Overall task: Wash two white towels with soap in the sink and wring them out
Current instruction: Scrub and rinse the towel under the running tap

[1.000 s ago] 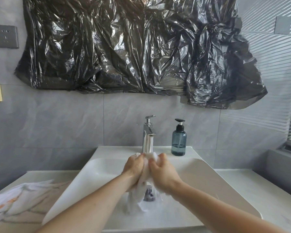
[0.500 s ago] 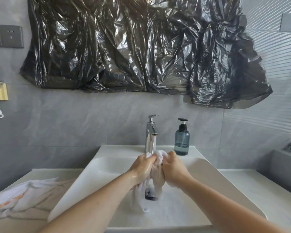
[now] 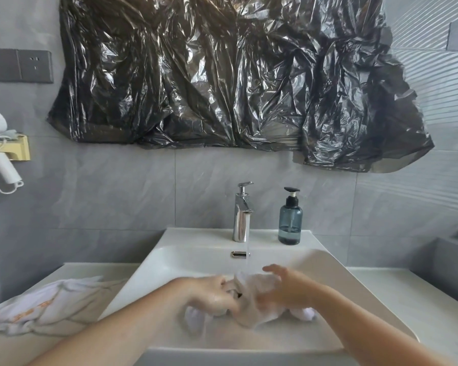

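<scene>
My left hand (image 3: 212, 295) is clenched on the soapy towel (image 3: 251, 294) low in the sink (image 3: 169, 262); my right hand (image 3: 288, 289), fingers spread loosely, presses its other end. The bunched towel runs hand to hand, lying crosswise under the tap (image 3: 242, 212), whose stream falls just beyond my knuckles. I'd rub both ends against each other under the water. The second towel (image 3: 50, 305) lies on the worktop (image 3: 407, 299), well left of my left hand.

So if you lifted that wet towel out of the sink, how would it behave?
Probably floppy: the towel already sags in folds between the left hand and right hand. Likely heavy for its size and dripping, since tap water runs onto it. Possibly slippery.
</scene>
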Motion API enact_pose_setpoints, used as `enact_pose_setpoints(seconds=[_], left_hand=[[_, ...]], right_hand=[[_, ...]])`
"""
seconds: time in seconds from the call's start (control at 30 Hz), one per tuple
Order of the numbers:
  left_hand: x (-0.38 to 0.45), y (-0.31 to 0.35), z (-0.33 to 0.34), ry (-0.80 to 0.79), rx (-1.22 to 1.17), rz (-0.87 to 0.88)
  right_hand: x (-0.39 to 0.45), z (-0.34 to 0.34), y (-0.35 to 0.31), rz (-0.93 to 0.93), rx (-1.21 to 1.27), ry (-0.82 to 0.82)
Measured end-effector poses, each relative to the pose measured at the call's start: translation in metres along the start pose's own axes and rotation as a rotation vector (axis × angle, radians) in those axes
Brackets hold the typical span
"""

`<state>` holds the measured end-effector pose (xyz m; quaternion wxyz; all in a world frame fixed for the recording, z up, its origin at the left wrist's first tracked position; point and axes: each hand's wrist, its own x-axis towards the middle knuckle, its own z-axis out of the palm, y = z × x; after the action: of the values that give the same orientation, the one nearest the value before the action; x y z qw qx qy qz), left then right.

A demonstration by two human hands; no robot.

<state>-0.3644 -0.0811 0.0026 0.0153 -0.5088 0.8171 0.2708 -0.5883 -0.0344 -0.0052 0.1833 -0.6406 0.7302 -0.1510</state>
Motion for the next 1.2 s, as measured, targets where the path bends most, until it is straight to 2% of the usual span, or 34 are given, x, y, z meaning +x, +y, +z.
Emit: enact_pose_setpoints(seconds=[0.07, 0.13, 0.27, 0.37, 0.5, 0.57, 0.7, 0.8, 0.87, 1.0, 1.1, 1.2], left_hand=[[-0.006, -0.001, 0.008, 0.025, 0.245, -0.034], [-0.004, 0.000, 0.008, 0.096, 0.208, -0.068], [0.010, 0.016, -0.006, 0.224, -0.350, -0.060], [0.024, 0.035, -0.009, 0.243, -0.718, -0.057], [0.083, 0.037, 0.008, 0.192, -0.931, -0.104], [0.084, 0.038, 0.010, 0.142, -1.017, -0.112], [0.074, 0.040, 0.005, 0.185, -1.174, 0.003], [0.074, 0.045, 0.002, 0.362, -1.196, 0.039], [0.068, 0.044, 0.001, 0.484, -1.181, 0.038], [0.061, 0.036, -0.007, 0.493, -1.349, 0.102], [0.057, 0.048, -0.003, 0.521, -1.246, 0.127], [0.055, 0.049, 0.002, 0.544, -1.169, 0.108]], right_hand=[[-0.004, 0.007, -0.002, -0.004, -0.145, -0.074], [-0.007, 0.011, -0.005, 0.040, -0.156, -0.084], [-0.005, 0.010, -0.012, 0.124, 0.075, -0.011], [-0.004, 0.007, -0.015, 0.140, 0.321, 0.092], [-0.003, 0.007, -0.022, 0.107, 0.608, 0.146], [-0.002, 0.006, -0.027, 0.058, 0.770, 0.184], [-0.004, -0.003, -0.040, -0.074, 0.925, 0.309], [0.003, -0.010, -0.053, -0.047, 0.951, 0.457], [0.003, -0.005, -0.063, -0.022, 0.880, 0.508], [-0.010, -0.001, -0.078, -0.149, 0.745, 0.537], [-0.002, -0.020, -0.072, -0.056, 0.659, 0.598], [-0.004, -0.011, -0.071, 0.017, 0.674, 0.564]])
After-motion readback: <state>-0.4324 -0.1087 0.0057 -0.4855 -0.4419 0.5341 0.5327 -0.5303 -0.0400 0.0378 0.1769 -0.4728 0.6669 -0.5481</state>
